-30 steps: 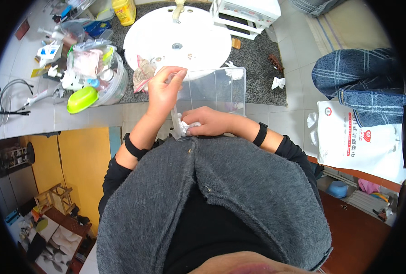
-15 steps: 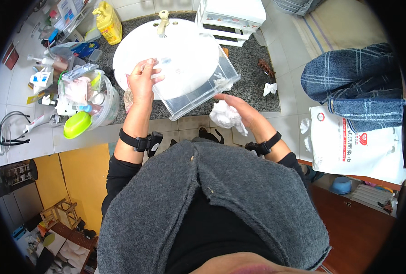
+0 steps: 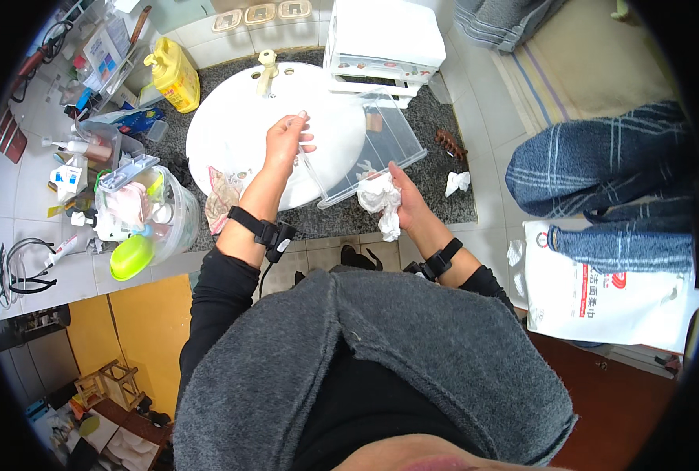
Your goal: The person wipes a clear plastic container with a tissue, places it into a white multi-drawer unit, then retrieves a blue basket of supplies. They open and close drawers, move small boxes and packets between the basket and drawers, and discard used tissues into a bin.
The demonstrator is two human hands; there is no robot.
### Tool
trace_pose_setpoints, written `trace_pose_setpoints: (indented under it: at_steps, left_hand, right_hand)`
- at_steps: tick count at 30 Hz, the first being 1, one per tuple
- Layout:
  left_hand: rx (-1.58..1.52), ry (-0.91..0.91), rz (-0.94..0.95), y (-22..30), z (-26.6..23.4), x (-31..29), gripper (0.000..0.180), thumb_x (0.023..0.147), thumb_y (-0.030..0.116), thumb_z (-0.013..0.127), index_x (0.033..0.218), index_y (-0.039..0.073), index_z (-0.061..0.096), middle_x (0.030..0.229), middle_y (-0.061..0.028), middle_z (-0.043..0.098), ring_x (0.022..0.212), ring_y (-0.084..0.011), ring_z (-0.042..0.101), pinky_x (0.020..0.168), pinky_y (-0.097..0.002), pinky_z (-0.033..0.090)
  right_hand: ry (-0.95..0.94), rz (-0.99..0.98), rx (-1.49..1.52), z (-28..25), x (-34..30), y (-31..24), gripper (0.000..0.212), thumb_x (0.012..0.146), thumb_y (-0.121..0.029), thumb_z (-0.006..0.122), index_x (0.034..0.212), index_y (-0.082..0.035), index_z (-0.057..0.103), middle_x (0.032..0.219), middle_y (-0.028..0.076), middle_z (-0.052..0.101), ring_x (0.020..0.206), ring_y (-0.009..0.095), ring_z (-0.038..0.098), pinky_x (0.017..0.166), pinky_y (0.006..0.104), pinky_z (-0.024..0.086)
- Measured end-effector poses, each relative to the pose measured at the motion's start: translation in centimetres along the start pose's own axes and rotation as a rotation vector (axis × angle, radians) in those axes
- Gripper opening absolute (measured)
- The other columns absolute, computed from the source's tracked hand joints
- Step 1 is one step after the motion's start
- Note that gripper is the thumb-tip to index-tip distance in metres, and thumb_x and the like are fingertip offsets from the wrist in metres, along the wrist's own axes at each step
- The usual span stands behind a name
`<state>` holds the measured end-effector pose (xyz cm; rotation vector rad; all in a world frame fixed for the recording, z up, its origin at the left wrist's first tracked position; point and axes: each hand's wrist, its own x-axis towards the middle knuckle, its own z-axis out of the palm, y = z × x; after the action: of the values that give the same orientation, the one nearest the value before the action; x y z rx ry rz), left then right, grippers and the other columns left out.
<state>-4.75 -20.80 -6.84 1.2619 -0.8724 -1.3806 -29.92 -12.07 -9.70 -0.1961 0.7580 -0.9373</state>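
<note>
A clear plastic drawer (image 3: 403, 140) is held at a slant over the right side of the white washbasin (image 3: 217, 125). My left hand (image 3: 287, 143) is closed at its left edge, over the middle of the basin; some fingertips are hidden. My right hand (image 3: 414, 202) grips a crumpled white tissue (image 3: 379, 195) beside the drawer's near long edge. Whether the tissue touches the plastic I cannot tell. On the basin's near left rim lies a crumpled pinkish patterned cloth (image 3: 224, 196).
Behind the basin are the tap (image 3: 268, 72), a yellow pump bottle (image 3: 174, 77) and a white drawer unit (image 3: 385, 35). A clear tub of toiletries (image 3: 186, 216) stands left. A brown hair clip (image 3: 448, 144) and another crumpled tissue (image 3: 457, 183) lie on the dark counter (image 3: 436, 110).
The drawer has shifted right and turned in my left hand, which also moved right. My right hand has turned and come closer to the drawer with the tissue. The view has shifted a little.
</note>
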Motion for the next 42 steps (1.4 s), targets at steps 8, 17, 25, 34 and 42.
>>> trace_pose_setpoints:
  at_steps: [8, 17, 25, 34, 42]
  left_hand:
    - [0.176, -0.014, -0.032, -1.7, 1.5, 2.6, 0.067, 0.090, 0.047, 0.059, 0.134, 0.000, 0.043, 0.130, -0.0180, 0.047, 0.100, -0.0265, 0.059, 0.081, -0.0379, 0.054]
    - [0.137, 0.034, -0.089, -5.7, -3.1, -2.1, 0.036, 0.095, 0.024, 0.055, 0.123, 0.001, 0.053, 0.108, -0.0112, 0.063, 0.095, -0.0193, 0.062, 0.077, -0.0320, 0.052]
    - [0.044, 0.092, -0.204, -6.7, -7.1, -6.6, 0.030, 0.095, 0.015, 0.053, 0.121, 0.000, 0.054, 0.103, -0.0112, 0.065, 0.088, -0.0175, 0.063, 0.072, -0.0298, 0.054]
    - [0.020, 0.051, -0.212, -6.8, -7.3, -7.6, 0.027, 0.096, 0.014, 0.051, 0.119, 0.001, 0.055, 0.101, -0.0114, 0.066, 0.086, -0.0179, 0.064, 0.071, -0.0302, 0.054]
    - [0.023, 0.005, -0.234, -6.9, -6.7, -8.6, 0.027, 0.096, 0.014, 0.052, 0.119, 0.001, 0.056, 0.101, -0.0115, 0.066, 0.087, -0.0181, 0.064, 0.071, -0.0302, 0.054]
  right_hand:
    - [0.177, -0.016, 0.071, -1.0, 2.7, -1.9, 0.045, 0.085, -0.048, 0.064, 0.098, -0.006, 0.062, 0.094, 0.011, 0.068, 0.079, 0.026, 0.068, 0.066, 0.0398, 0.056]
    - [0.333, -0.147, 0.068, 0.3, 6.2, -5.3, 0.044, 0.085, -0.049, 0.064, 0.102, -0.009, 0.060, 0.090, 0.007, 0.067, 0.073, 0.024, 0.065, 0.055, 0.0350, 0.049]
    - [0.304, -0.220, 0.112, 0.7, 7.8, -4.7, 0.045, 0.086, -0.052, 0.061, 0.102, -0.010, 0.059, 0.098, 0.006, 0.065, 0.080, 0.021, 0.063, 0.061, 0.0329, 0.050]
    - [0.227, -0.222, 0.108, 1.5, 10.0, -5.6, 0.043, 0.089, -0.052, 0.057, 0.102, -0.011, 0.059, 0.090, 0.005, 0.065, 0.072, 0.020, 0.062, 0.052, 0.0313, 0.046]
    - [0.131, -0.183, 0.111, 2.1, 15.0, -7.6, 0.047, 0.089, -0.057, 0.055, 0.102, -0.012, 0.059, 0.089, 0.004, 0.065, 0.071, 0.021, 0.061, 0.052, 0.0310, 0.045]
